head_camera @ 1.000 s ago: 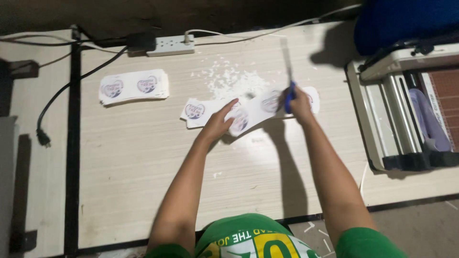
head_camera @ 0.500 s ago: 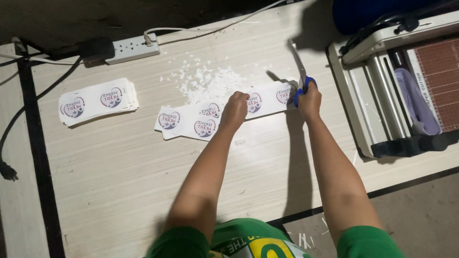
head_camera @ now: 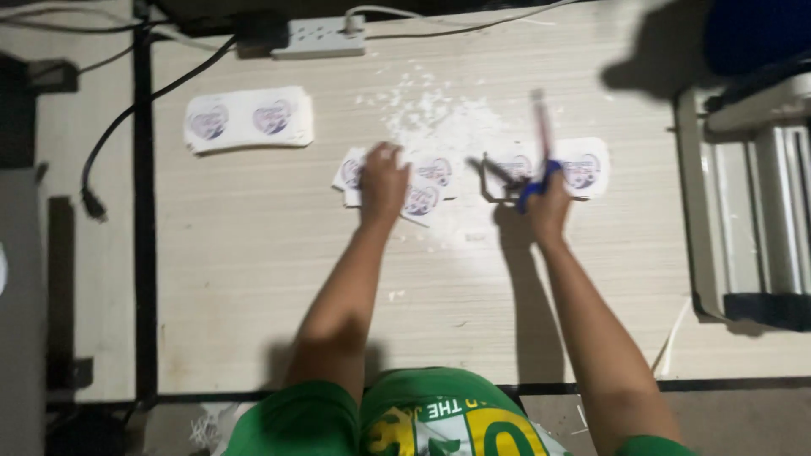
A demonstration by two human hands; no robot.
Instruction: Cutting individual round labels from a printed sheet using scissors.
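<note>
We are pressing our flat left hand (head_camera: 383, 179) on sticker sheets (head_camera: 422, 187) while our right hand (head_camera: 547, 203) is gripping scissors (head_camera: 541, 152); loose sheets beside it could slip, spoiling a cut.

Your right hand (head_camera: 549, 198) blurs the scissors (head_camera: 541, 143); left hand (head_camera: 382, 179) covers part of the sticker sheets (head_camera: 427, 181).

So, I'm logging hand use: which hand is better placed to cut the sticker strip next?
Right, probably. The right hand holds the blue-handled cutter at the sticker strip, while the left hand presses down other stickers.
</note>
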